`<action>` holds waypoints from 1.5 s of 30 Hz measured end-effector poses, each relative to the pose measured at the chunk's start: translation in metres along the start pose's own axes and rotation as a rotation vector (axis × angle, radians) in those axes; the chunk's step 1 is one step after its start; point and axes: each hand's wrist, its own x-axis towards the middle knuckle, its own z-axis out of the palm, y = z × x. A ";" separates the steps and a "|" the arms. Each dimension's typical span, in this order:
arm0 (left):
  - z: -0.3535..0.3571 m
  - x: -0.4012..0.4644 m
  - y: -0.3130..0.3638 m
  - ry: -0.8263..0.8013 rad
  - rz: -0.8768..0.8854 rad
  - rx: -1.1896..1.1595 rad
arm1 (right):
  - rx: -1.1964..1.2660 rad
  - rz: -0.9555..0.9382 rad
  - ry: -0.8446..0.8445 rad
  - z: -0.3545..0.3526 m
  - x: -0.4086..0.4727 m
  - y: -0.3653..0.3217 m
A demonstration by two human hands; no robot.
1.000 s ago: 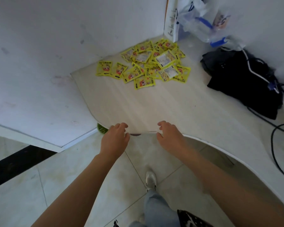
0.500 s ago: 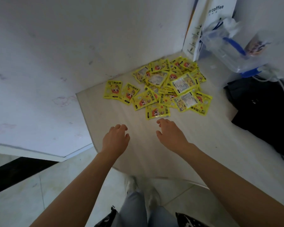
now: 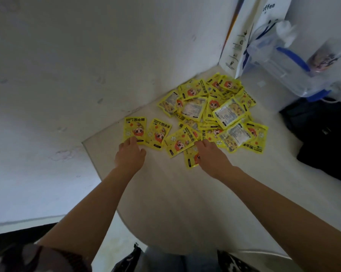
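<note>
While left hand (image 3: pixel 129 154) rests relaxed on leftmost packet (image 3: pixel 135 128) | right hand (image 3: pixel 211 156) half covers near packet (image 3: pixel 190 161) (grip unclear) | pile (image 3: pixel 214 107) blurred

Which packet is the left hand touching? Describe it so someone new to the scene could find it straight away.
On the pale table, left of the heap of yellow packets, two packets lie apart by the white wall. The leftmost packet is the one, face up with the left hand on its near edge. Nothing overlaps it, and no packet lies further left.
</note>
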 end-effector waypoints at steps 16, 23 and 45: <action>0.002 0.075 0.016 0.067 -0.309 -0.143 | -0.219 -0.109 -0.059 0.015 0.029 0.015; 0.005 0.073 0.017 0.094 -0.300 -0.057 | -0.274 -0.116 -0.073 0.017 0.029 0.016; 0.001 0.026 -0.004 -0.060 -0.415 -0.418 | -0.125 0.039 -0.290 0.012 0.007 0.003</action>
